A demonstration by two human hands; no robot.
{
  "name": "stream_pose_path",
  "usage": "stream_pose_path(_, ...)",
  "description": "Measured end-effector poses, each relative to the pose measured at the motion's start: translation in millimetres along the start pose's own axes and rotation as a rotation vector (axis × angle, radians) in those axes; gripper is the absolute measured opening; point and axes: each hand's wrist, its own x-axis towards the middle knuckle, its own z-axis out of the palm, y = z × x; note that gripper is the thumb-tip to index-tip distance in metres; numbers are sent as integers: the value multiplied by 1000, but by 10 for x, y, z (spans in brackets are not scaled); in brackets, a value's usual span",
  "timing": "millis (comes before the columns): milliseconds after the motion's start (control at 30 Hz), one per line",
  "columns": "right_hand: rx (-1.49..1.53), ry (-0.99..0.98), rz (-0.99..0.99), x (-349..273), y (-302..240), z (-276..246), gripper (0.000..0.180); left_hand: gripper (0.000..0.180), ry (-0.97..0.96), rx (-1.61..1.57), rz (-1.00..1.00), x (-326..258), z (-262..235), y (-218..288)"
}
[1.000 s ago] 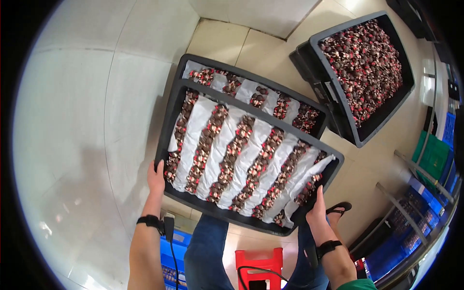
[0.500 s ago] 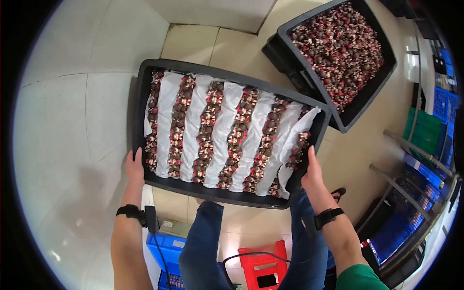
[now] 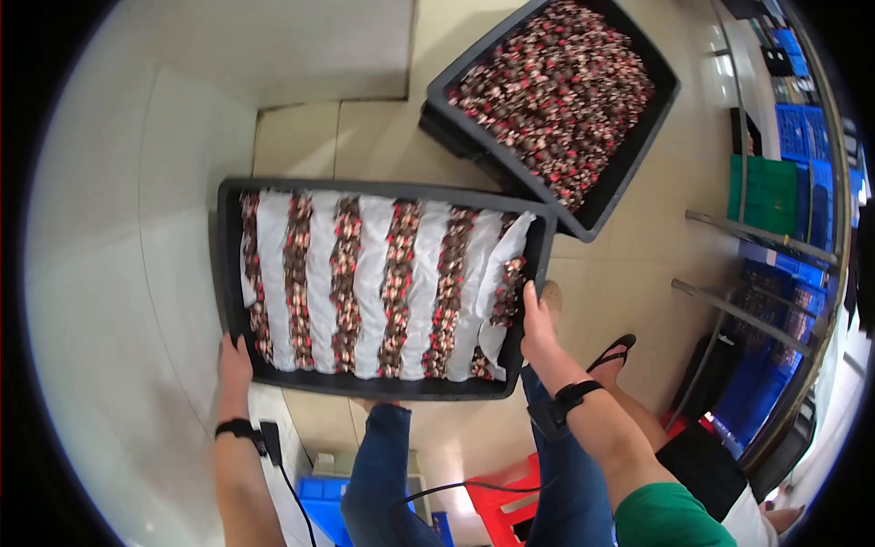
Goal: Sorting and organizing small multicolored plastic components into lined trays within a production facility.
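Between my hands is a black rectangular plastic tray (image 3: pixel 383 389). Inside it, rows of small round dark pieces (image 3: pixel 346 255), mixed with pale and red ones, alternate with strips of crinkled white sheet (image 3: pixel 369 283). My left hand (image 3: pixel 235 360) grips the tray's left side near the front corner. On the opposite side my right hand (image 3: pixel 540 324) is closed round the edge, thumb on top. The fingers under both sides are hidden. The tray's far right corner overlaps or meets a second black tray (image 3: pixel 643 150), heaped with similar pieces (image 3: pixel 565 100).
A pale wall (image 3: pixel 109 273) rises at the left. Below are a red plastic stool (image 3: pixel 497 510) and a blue box (image 3: pixel 324 501). Another person's sandalled foot (image 3: pixel 612 351) stands at right, near a metal rack (image 3: pixel 743 314) with blue bins and a green crate (image 3: pixel 764 196).
The held tray has turned more level and sits further left and slightly lower in view. The second tray also appears further left. More of the other person's leg shows.
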Motion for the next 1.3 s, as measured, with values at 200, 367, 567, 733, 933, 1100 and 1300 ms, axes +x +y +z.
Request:
stream_pose_path(200,-188,153,-88,-233,-95,204,68,57,117,198,6,-509,-22,-382)
stream_pose_path(367,-489,-49,168,-106,-63,-212,87,67,-546,-201,-167,-1643,-253,226)
stream_pose_path(567,-562,-282,-14,-663,76,-1614,67,58,-671,-449,-550,-3290,-1139,-116)
stream_pose_path(733,-677,63,-76,-1029,197,-3366,53,57,-631,-366,-716,-3901,-1729,453)
stream_pose_path(933,-413,176,62,-1353,-456,-4062,48,58,-533,-566,-641,-4518,-2246,1910)
stream_pose_path(1100,-93,-48,109,-1191,-1115,-4158,46,55,-641,-472,-462,-4695,-2482,3020)
stream_pose_path(1300,6,52,31,-1027,-1760,-4248,46,52,-638,-506,-353,-4603,-2652,3973)
